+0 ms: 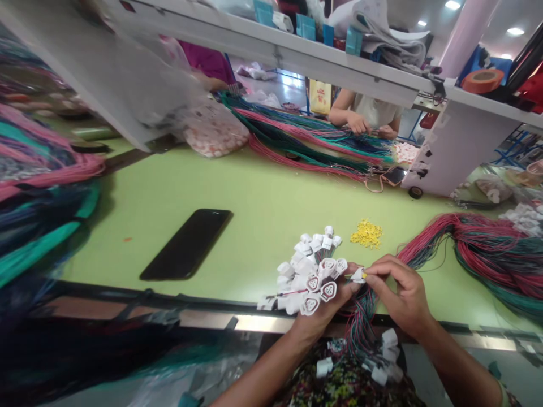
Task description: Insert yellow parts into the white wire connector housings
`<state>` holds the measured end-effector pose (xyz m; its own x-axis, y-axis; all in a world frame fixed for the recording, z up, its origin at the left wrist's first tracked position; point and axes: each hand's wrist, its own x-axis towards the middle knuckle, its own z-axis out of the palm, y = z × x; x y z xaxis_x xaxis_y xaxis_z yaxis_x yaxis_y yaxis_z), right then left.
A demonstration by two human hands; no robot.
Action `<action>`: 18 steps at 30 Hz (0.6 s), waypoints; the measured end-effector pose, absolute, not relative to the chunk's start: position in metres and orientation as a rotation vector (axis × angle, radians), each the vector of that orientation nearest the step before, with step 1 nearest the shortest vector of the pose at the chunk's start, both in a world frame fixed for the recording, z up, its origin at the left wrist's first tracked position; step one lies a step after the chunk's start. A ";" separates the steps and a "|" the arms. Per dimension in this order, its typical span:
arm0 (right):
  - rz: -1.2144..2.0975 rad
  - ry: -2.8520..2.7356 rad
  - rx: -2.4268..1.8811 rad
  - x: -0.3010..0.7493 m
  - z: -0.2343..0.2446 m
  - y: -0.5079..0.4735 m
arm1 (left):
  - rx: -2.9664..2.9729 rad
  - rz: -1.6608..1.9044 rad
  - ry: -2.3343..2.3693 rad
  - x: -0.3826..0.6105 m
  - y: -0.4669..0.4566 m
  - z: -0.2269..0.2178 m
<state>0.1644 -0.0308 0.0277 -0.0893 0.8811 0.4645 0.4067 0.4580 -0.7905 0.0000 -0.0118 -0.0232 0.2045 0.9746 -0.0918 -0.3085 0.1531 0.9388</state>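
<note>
Wire connectors in hand at the near edge of the desk

Nearest, below the desk's near edge: one group of loose white connectors [390,339], hanging at the lap on a hank of thin wires [360,322], red, green and dark.

At the near edge, right of its middle: our left hand [333,305], thumb and finger closed on one small white connector [357,276]. Its long axis appears to run roughly along the edge, the end with the yellow piece [364,275] pointing right; its exact tilt is too small to tell. Our right hand [405,294], thumb and forefinger pinched narrow on that yellow piece.

Beside the left hand: one cluster of white connectors [299,282], several three-hole faces turned up towards us.

Further in on the desk [250,226]: one dark phone [186,244], lying flat, long axis slanting from the near left towards the far edge; one heap of yellow pieces [366,234], beyond the hands; one red and green wire bundle [466,226], at the right edge.

Towards the far edge: one clear bag [216,133] of pale pieces; one long multicoloured wire bundle [305,135]; one co-worker's hands [360,123], at its right end.

Above, across the far side: one shelf [297,42].
</note>
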 end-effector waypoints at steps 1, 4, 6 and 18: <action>0.575 -1.702 -1.120 0.165 0.028 -0.031 | 0.965 1.132 0.902 0.000 -0.012 -0.023; 0.539 -1.746 -1.120 0.167 0.028 -0.033 | 0.967 1.141 0.906 0.001 -0.012 -0.024; 0.520 -1.778 -1.118 0.168 0.028 -0.033 | 0.968 1.135 0.902 0.001 -0.012 -0.025; 0.710 -1.596 -1.238 0.168 0.023 -0.032 | 1.100 1.129 0.893 -0.001 -0.011 -0.029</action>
<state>0.1684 -0.0318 0.0228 -0.0251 0.9429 0.3321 0.3848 0.3157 -0.8673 -0.0013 -0.0114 -0.0292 0.2184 0.9758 -0.0098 -0.2344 0.0622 0.9702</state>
